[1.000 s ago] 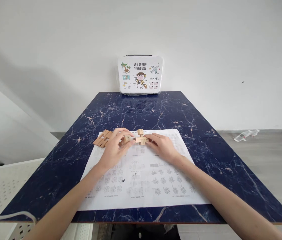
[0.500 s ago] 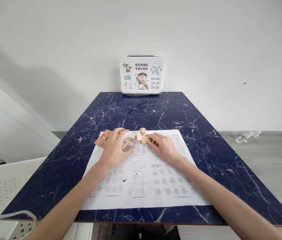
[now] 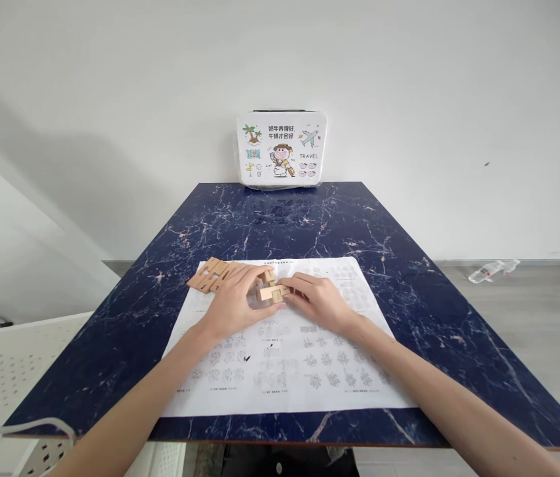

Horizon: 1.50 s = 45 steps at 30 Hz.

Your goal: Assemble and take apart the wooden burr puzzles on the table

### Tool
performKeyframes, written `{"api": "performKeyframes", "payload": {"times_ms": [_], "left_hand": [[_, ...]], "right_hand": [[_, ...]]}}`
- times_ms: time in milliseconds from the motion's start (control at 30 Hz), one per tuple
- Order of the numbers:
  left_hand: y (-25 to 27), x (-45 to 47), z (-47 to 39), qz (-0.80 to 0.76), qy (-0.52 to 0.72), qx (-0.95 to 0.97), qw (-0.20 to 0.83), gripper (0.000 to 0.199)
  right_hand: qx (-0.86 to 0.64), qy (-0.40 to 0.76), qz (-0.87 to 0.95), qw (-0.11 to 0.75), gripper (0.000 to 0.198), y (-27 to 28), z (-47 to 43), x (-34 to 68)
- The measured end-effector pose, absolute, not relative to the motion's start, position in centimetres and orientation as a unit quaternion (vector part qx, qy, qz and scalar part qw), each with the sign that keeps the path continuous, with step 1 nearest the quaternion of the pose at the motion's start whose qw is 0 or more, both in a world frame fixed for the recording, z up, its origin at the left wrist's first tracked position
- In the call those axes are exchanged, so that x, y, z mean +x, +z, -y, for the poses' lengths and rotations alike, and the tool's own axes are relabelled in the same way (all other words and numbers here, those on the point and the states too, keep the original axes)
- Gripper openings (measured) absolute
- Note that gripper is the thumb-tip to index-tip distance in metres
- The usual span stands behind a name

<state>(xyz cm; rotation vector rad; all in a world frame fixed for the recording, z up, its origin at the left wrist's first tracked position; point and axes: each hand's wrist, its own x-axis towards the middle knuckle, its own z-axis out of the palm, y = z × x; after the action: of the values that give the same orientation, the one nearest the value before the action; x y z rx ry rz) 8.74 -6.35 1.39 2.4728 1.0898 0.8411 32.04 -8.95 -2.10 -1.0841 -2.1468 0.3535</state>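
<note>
Several notched wooden puzzle blocks, fitted crosswise, are held low over the printed paper sheet. My left hand closes round their left side, fingertips on top at the far end and thumb at the near side. My right hand pinches the right end of the same blocks, its fingers curled over them. Part of the blocks is hidden by my fingers. Just beyond my left hand lies a row of flat notched wooden pieces with dark numbers on them, partly covered by that hand.
A white cartoon-printed case stands against the wall at the back of the blue marbled table. White perforated furniture with a cable adjoins the table on the left. A plastic bottle lies on the floor at right.
The block in my left hand has come up against the blocks in my right. The joined blocks have moved slightly left and nearer me, and my left hand has shifted right.
</note>
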Motion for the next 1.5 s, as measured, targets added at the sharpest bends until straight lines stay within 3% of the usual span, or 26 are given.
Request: {"api": "performKeyframes", "payload": {"times_ms": [300,533,767,1000,1200,1333,1500], "left_hand": [[0.8,8.8,6.1,-0.372,0.286,0.876,0.109,0.054],[0.4,8.6,5.9,-0.379,0.248,0.887,0.089,0.048],[0.1,8.3,5.6,-0.374,0.223,0.898,0.067,0.062],[-0.4,7.8,5.1,-0.390,0.230,0.891,0.043,0.051],[0.5,8.5,5.5,-0.352,0.316,0.880,0.051,0.042],[1.0,8.8,6.0,-0.325,0.311,0.890,0.074,0.024],[0.7,8.9,6.2,-0.333,0.275,0.897,0.100,0.028]], "right_hand": [[-0.475,0.119,0.746,0.451,0.024,-1.8,8.7,32.3],[-0.529,0.136,0.743,0.386,0.016,-2.7,7.9,32.6],[-0.544,0.137,0.735,0.380,0.024,-2.7,7.8,32.8],[-0.487,0.150,0.788,0.345,0.020,-2.4,8.1,32.7],[-0.423,0.155,0.833,0.320,0.019,-2.3,8.5,32.4],[-0.407,0.173,0.831,0.338,0.029,-2.4,8.6,31.9],[-0.393,0.216,0.823,0.349,0.042,-2.3,8.7,31.8]]}}
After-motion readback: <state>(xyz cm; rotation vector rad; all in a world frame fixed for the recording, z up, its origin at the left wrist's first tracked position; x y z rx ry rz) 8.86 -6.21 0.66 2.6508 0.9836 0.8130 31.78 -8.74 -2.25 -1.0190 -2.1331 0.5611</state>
